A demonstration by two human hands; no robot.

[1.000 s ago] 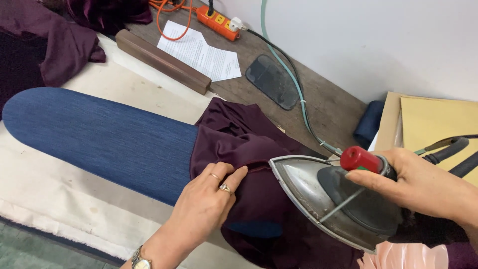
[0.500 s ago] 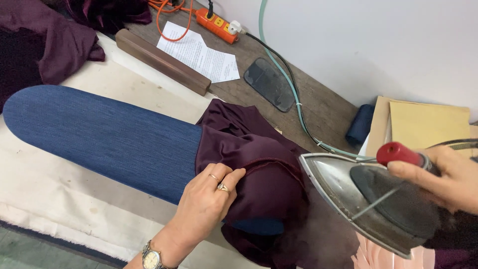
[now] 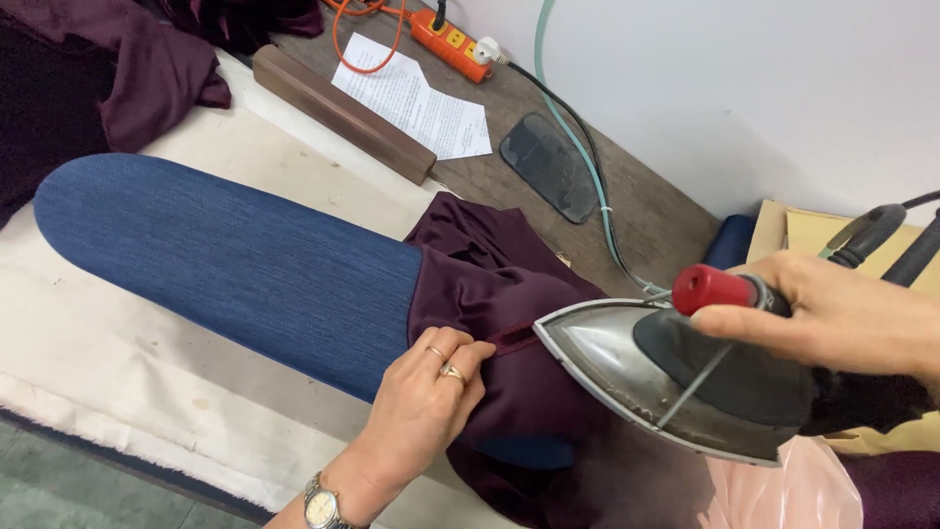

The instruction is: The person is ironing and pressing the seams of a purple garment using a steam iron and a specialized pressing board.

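Observation:
A dark maroon garment (image 3: 509, 284) is pulled over the end of a blue padded sleeve board (image 3: 225, 255). My left hand (image 3: 426, 407) lies flat on the garment, its fingertips pressing the fabric beside a seam. My right hand (image 3: 842, 313) grips the red-tipped handle of a steam iron (image 3: 676, 377). The iron's pointed silver nose rests on the maroon fabric just right of my left fingertips.
A long wooden block (image 3: 343, 113), a printed paper sheet (image 3: 416, 103) and a dark flat pad (image 3: 548, 167) lie on the wooden table. An orange power strip (image 3: 450, 39) sits at the back. More maroon cloth (image 3: 147, 69) is piled at top left. Tan folders (image 3: 832, 235) sit right.
The iron swung away to the right and has come back, its nose now on the fabric close to my left fingertips. My left hand stayed on the garment.

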